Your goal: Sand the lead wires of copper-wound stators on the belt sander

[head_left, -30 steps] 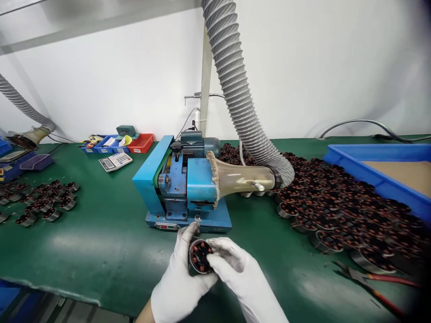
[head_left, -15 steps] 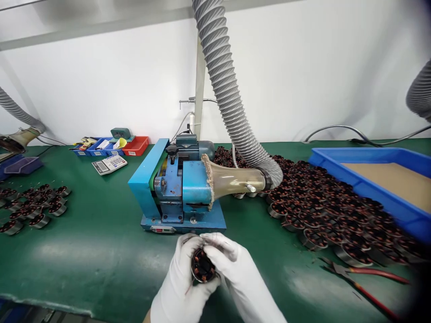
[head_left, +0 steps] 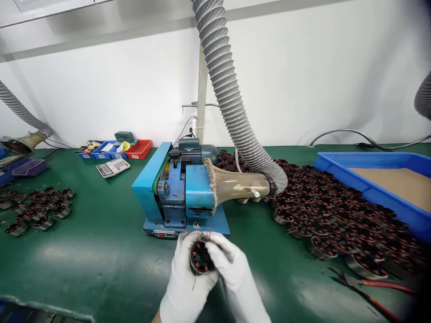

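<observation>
In front of the blue machine, my gloved left hand [head_left: 186, 273] is wrapped round a motor stator [head_left: 201, 258], a metal ring with copper windings and a black inside. The stator is tilted so that its open face points toward me. One thin wire hangs from its lower edge over the glove. My gloved right hand [head_left: 232, 264] is closed at the stator's upper right rim, its thumb and fingers pinched where thin copper wires stand up. The fingertips partly hide those wires. Just beyond both hands is the base of the blue belt machine [head_left: 198, 188].
A grey hose [head_left: 232, 98] runs up from the machine's clear funnel [head_left: 235, 183]. Many stators [head_left: 323, 215] cover the right side, with pliers [head_left: 363, 282] before them and a blue tray [head_left: 370, 179] behind. More stators [head_left: 43, 208] and a calculator [head_left: 112, 167] are at left.
The stator has turned slightly in my left hand, and its hanging wire shows more clearly. My right hand has drawn in closer to the rim, with wires now visible above its fingertips. The view shifted slightly.
</observation>
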`<control>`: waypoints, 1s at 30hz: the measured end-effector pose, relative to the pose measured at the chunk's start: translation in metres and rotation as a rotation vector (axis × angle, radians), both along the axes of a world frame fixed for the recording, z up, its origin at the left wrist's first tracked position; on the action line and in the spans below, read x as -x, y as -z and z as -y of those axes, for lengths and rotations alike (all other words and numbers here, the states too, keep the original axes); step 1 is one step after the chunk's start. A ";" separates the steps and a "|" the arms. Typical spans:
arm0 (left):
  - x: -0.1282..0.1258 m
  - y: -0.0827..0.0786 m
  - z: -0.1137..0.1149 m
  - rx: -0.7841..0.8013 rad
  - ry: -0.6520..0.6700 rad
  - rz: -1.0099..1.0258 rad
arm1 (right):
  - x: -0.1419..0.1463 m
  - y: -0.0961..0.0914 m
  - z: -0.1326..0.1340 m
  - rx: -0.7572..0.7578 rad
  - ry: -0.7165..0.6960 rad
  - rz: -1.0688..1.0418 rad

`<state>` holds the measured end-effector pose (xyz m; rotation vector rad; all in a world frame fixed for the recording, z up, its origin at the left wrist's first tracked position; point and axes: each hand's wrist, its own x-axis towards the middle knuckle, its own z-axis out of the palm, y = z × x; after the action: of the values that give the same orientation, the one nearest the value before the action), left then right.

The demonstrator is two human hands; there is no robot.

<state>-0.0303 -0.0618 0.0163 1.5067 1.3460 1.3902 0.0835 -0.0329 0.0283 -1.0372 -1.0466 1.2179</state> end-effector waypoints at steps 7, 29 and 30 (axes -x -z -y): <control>-0.017 0.014 -0.037 0.196 -0.105 0.323 | 0.019 0.012 -0.023 -0.038 0.079 0.286; -0.026 0.010 -0.053 0.164 -0.080 0.341 | 0.014 0.015 -0.036 -0.049 0.107 0.341; -0.024 0.011 -0.046 0.180 -0.080 0.331 | 0.013 0.016 -0.031 -0.052 0.093 0.352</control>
<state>-0.0066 -0.0161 0.0052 1.0627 1.2928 1.4504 0.0702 -0.0023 0.0128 -1.2743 -1.2761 0.9470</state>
